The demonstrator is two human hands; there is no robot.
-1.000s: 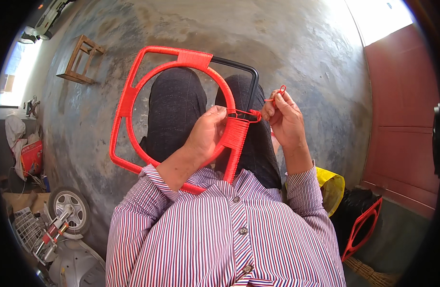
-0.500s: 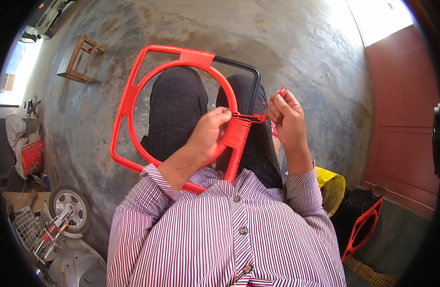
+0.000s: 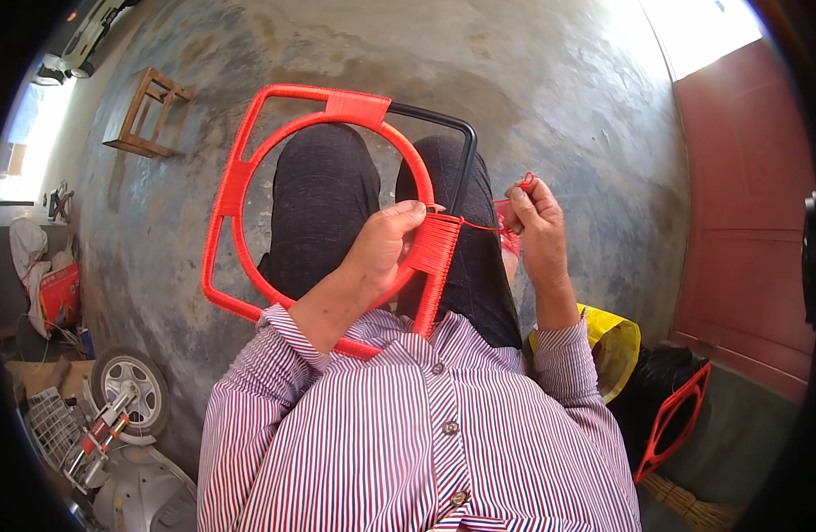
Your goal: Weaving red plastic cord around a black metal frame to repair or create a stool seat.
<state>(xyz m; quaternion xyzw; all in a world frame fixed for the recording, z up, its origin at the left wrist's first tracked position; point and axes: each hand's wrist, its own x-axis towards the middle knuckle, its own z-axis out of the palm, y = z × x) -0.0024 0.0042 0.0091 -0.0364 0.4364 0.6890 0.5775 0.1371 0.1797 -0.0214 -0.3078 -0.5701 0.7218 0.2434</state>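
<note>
A square metal frame [image 3: 237,188] with a round ring inside rests on my thighs, mostly wound in red cord. Its far right corner is a bare black bar [image 3: 466,164]. My left hand [image 3: 377,248] grips the ring at its right side, thumb on top beside a tightly wound red band [image 3: 433,244] that joins ring and outer bar. From the top of this band a red cord [image 3: 483,228] runs to my right hand [image 3: 538,222], which pinches it, with a small loop sticking up above the fingers. More red strands hang below that hand.
A wooden stool [image 3: 148,113] stands at the far left. At the lower left are a wheel [image 3: 131,390] and a red bag [image 3: 59,294]. To my right are a yellow bag [image 3: 616,341], a black bag [image 3: 647,390], another red frame [image 3: 683,421] and a red door [image 3: 749,222].
The loose red loops by the ring have been drawn tight against the band, leaving one strand to my right hand. The frame has shifted slightly left.
</note>
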